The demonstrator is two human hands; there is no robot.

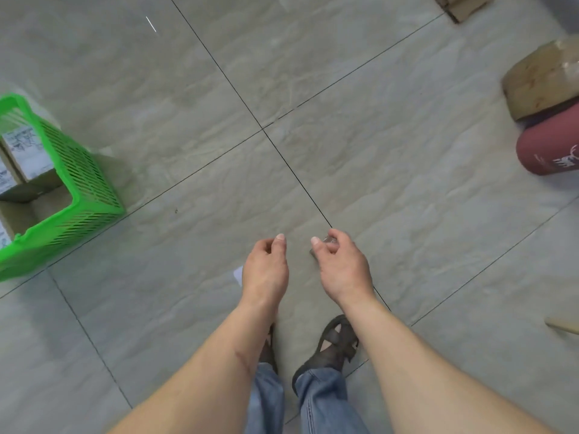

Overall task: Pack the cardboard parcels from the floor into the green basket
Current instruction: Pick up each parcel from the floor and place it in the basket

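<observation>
The green basket (81, 183) stands on the tiled floor at the left edge, and several cardboard parcels with white labels (28, 151) lie inside it. A brown tape-wrapped parcel (545, 83) sits at the right edge, and the corner of another cardboard parcel (463, 7) shows at the top right. My left hand (264, 270) and my right hand (341, 267) hang side by side over bare floor at the centre, far from basket and parcels. Their fingers are loosely curled and apart. A small translucent glint shows by the right fingertips; I cannot tell what it is.
A maroon cylinder (548, 151) lies under the wrapped parcel at the right. A pale wooden piece (564, 327) pokes in at the lower right. A white paper scrap (238, 274) lies beside my left wrist. My feet in dark sandals (338, 343) stand below the hands.
</observation>
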